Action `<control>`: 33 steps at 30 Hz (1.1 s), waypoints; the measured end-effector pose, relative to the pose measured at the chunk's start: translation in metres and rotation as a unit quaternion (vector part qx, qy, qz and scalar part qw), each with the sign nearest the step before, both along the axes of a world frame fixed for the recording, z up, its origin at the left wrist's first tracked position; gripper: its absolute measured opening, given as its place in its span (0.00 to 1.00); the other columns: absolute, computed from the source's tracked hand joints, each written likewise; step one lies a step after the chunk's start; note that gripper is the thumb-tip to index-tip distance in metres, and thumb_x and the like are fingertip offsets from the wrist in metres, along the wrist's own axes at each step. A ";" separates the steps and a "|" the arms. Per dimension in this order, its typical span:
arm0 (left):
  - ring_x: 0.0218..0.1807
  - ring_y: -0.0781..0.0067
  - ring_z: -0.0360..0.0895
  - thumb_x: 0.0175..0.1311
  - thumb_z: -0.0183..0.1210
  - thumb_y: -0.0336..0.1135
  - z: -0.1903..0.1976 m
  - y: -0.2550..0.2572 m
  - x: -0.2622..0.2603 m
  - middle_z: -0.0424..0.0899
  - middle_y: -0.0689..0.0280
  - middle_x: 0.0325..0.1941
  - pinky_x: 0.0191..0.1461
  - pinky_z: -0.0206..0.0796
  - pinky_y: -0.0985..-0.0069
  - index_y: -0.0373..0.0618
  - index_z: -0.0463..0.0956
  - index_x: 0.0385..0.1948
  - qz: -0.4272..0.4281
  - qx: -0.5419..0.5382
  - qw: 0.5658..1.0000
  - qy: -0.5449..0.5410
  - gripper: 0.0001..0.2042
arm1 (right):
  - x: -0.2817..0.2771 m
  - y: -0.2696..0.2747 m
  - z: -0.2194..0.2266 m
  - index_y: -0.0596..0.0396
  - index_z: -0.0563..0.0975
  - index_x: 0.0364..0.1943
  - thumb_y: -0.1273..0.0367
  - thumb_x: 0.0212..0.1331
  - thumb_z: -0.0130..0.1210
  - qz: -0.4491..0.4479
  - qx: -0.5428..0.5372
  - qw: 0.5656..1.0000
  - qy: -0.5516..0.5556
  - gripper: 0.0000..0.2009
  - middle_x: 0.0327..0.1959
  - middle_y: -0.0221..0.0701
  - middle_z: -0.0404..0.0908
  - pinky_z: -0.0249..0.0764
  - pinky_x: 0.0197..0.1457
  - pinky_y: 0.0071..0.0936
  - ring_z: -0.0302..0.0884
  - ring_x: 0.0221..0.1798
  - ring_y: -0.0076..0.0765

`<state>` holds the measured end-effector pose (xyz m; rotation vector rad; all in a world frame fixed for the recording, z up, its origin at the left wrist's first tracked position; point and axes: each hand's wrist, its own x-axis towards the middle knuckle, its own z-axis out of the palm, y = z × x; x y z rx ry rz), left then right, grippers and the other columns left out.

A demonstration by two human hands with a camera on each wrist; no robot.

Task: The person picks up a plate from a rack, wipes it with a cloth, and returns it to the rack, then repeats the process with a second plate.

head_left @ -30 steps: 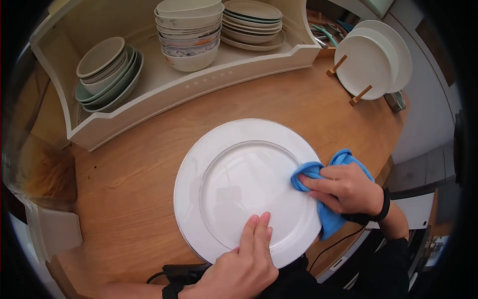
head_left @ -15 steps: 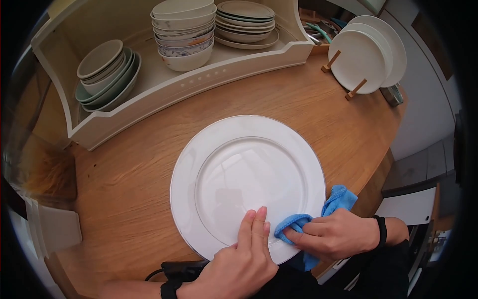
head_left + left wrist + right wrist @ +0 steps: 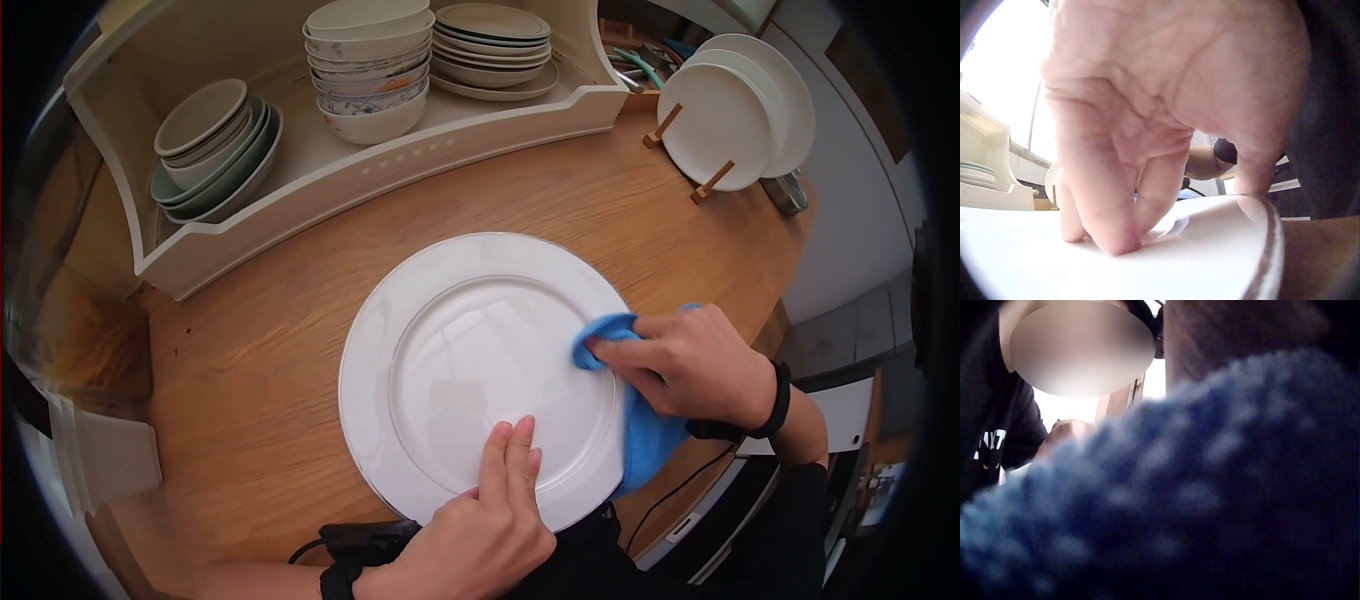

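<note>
A large white plate (image 3: 460, 400) with a thin dark edge line lies on the wooden table in the head view. My left hand (image 3: 485, 525) presses its fingertips on the near part of the plate, fingers extended. The left wrist view has those fingertips (image 3: 1116, 240) on the glossy surface and the thumb (image 3: 1257, 172) down at the rim. With my right hand (image 3: 700, 365) I grip a blue cloth (image 3: 655, 445), bunched over the plate's right rim and draping down its side. Blurred blue cloth (image 3: 1179, 481) fills much of the right wrist view.
Behind the plate, a cream shelf unit (image 3: 390, 170) holds stacked bowls (image 3: 370, 90) and plates (image 3: 490, 60). White plates (image 3: 720, 125) stand in a wooden rack at the back right. A dark device (image 3: 370, 540) with a cable lies by my left wrist.
My right hand with the cloth swept along the right rim toward me, then back up to the plate's right side. The left hand has stayed at the near part of the plate.
</note>
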<state>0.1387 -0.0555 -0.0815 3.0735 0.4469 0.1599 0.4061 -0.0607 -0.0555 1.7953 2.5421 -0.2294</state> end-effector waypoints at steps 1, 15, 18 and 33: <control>0.63 0.36 0.77 0.57 0.56 0.27 -0.002 -0.001 0.000 0.74 0.27 0.61 0.36 0.83 0.73 0.15 0.76 0.52 0.002 0.002 1.000 -0.001 0.23 | -0.003 0.008 -0.002 0.43 0.85 0.48 0.67 0.60 0.62 0.001 0.001 1.000 0.000 0.12 0.24 0.33 0.81 0.73 0.24 0.38 0.81 0.23 0.44; 0.56 0.33 0.83 0.57 0.59 0.26 -0.025 -0.005 0.000 0.81 0.30 0.55 0.41 0.82 0.70 0.24 0.84 0.47 -0.014 0.031 0.999 -0.026 0.18 | -0.012 0.032 -0.017 0.47 0.82 0.56 0.67 0.66 0.57 0.030 0.018 0.999 0.027 0.15 0.24 0.36 0.80 0.76 0.28 0.40 0.81 0.26 0.48; 0.56 0.33 0.83 0.58 0.59 0.26 -0.025 -0.004 0.000 0.81 0.30 0.54 0.42 0.82 0.70 0.24 0.84 0.46 -0.021 0.015 0.999 -0.043 0.17 | -0.013 0.011 -0.014 0.59 0.79 0.57 0.68 0.65 0.57 0.041 0.027 0.999 -0.008 0.18 0.24 0.33 0.78 0.74 0.24 0.35 0.80 0.23 0.41; 0.56 0.34 0.83 0.58 0.57 0.25 -0.015 -0.002 0.002 0.82 0.31 0.53 0.31 0.80 0.75 0.24 0.84 0.46 -0.014 0.040 0.998 -0.037 0.16 | -0.011 -0.020 0.001 0.48 0.80 0.59 0.69 0.55 0.61 0.119 -0.083 0.989 0.030 0.24 0.28 0.30 0.78 0.77 0.23 0.35 0.83 0.26 0.36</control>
